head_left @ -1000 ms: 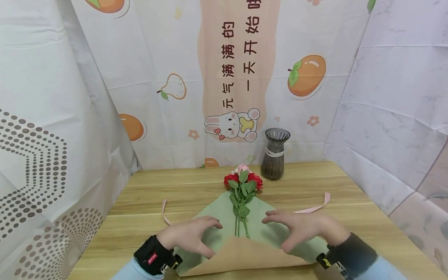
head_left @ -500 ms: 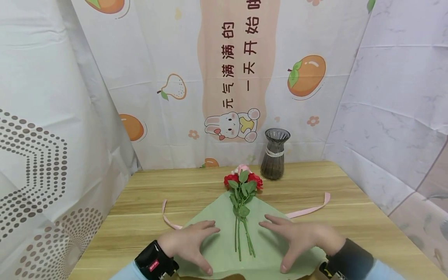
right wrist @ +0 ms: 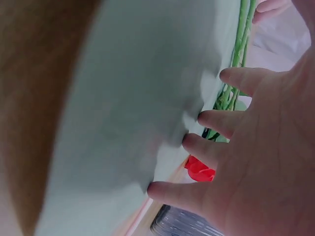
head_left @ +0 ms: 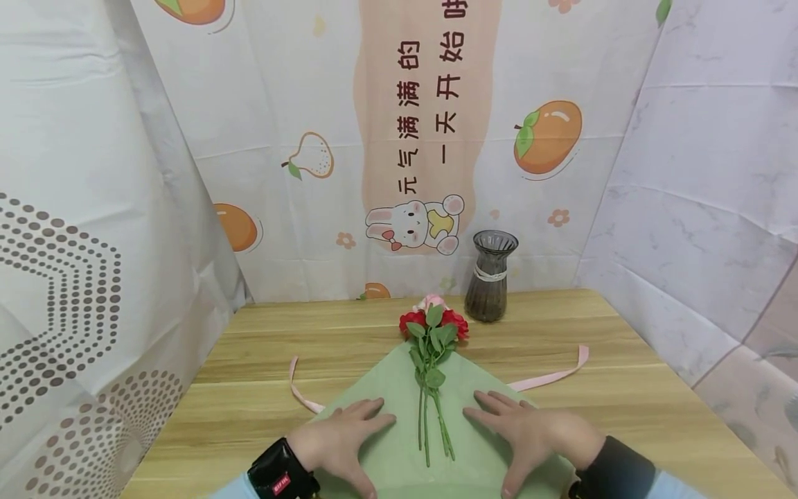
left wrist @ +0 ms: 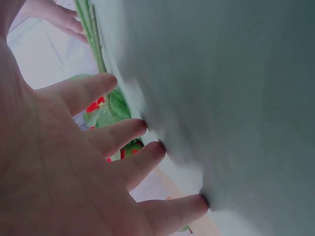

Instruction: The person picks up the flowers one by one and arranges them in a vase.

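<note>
A sheet of green wrapping paper (head_left: 399, 478) lies spread on the table in the head view, one corner pointing away. On it rests a small bunch of artificial-looking roses, with red rose (head_left: 411, 323) and pink rose (head_left: 431, 302) heads past the paper's far corner and bare stems (head_left: 427, 430) toward me. My left hand (head_left: 343, 443) is spread on the paper left of the stems. Right of them, my right hand (head_left: 536, 433) rests likewise, fingers splayed. Both wrist views show fingertips (left wrist: 203, 200) touching the paper, with nothing gripped.
A pink ribbon (head_left: 548, 379) runs under the paper, its ends showing on both sides. Behind the roses, a dark ribbed glass vase (head_left: 488, 294) with a white band stands on the wooden table (head_left: 262, 346). Printed cloth hangs (head_left: 280, 229) at the back.
The paper's near flap, brown side up and covering the stem ends earlier, has come down toward me, baring the stems and green side. Both hands have moved slightly nearer and settled on the paper.
</note>
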### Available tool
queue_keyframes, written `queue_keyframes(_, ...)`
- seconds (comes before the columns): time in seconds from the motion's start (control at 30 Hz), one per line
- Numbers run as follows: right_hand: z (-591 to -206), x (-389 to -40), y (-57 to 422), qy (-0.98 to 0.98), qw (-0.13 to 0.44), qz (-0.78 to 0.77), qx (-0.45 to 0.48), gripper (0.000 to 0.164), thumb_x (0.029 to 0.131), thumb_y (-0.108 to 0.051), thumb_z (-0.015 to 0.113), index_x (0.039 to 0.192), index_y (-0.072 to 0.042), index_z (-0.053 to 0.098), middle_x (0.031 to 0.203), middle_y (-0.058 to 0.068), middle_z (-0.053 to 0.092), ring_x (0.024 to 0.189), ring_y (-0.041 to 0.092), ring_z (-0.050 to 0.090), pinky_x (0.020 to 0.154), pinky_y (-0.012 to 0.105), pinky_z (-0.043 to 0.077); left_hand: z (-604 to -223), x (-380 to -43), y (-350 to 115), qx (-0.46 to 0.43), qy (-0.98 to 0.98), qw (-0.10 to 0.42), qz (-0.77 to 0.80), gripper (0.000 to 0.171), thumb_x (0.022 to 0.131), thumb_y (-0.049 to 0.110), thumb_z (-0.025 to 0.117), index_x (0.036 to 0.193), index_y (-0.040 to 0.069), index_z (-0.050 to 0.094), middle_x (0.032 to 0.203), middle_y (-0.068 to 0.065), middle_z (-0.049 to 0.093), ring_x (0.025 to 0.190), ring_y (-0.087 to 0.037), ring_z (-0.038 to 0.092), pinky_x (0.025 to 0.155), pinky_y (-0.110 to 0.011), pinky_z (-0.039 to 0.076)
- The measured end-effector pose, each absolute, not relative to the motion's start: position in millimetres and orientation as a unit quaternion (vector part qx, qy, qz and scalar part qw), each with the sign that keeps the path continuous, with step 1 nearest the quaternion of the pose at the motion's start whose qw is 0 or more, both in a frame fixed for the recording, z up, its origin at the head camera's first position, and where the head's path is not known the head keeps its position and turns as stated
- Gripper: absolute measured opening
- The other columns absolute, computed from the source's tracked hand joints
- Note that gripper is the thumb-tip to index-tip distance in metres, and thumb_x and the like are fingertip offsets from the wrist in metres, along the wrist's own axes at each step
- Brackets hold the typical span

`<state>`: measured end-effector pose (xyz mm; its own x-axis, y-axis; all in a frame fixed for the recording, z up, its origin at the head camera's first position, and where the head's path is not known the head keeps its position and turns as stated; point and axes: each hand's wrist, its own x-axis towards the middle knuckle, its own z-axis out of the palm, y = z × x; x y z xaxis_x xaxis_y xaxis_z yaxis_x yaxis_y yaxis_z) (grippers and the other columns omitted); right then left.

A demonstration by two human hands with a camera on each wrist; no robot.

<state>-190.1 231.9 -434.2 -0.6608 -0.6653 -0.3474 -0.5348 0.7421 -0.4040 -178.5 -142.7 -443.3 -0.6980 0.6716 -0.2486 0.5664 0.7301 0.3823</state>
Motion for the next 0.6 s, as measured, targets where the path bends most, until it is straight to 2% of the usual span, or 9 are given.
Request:
queue_keyframes(0.13, -436.5, -188.6, 231.9, 0.904, 0.240, -0.118, -0.333, 0.121, 0.064, -0.064, 0.089, 0.162, -0.028, 0.028, 0.167, 0.017, 0.015, 0.150, 0.044, 0.014, 0.106, 0.076, 0.021, -448.4, -179.1, -140.1, 0.342, 0.913, 0.186, 0.124, 0.108, 0.064, 0.060, 0.091, 0.156, 0.031, 0.042, 0.164, -0.011, 0.027, 0.149, -0.035, 0.025, 0.101, -0.075, 0.031)
queue_keyframes(0.33, -440.3, -186.4, 231.1, 0.908, 0.221, -0.100, -0.341, 0.123, 0.062, -0.066, 0.089, 0.162, -0.028, 0.029, 0.167, 0.017, 0.017, 0.150, 0.045, 0.017, 0.101, 0.078, 0.026, -448.2, -178.8, -138.2, 0.344, 0.914, 0.185, 0.112, 0.107, 0.064, 0.059, 0.092, 0.156, 0.031, 0.043, 0.164, -0.010, 0.026, 0.148, -0.035, 0.025, 0.100, -0.076, 0.032)
queue_keyframes(0.6, -442.4, -188.7, 231.1, 0.905, 0.233, -0.107, -0.339, 0.122, 0.063, -0.067, 0.088, 0.162, -0.029, 0.028, 0.168, 0.017, 0.014, 0.151, 0.044, 0.014, 0.101, 0.079, 0.023, -449.1, -180.3, -137.6, 0.342, 0.916, 0.184, 0.104, 0.107, 0.064, 0.060, 0.092, 0.155, 0.032, 0.043, 0.163, -0.009, 0.027, 0.148, -0.035, 0.026, 0.098, -0.075, 0.035)
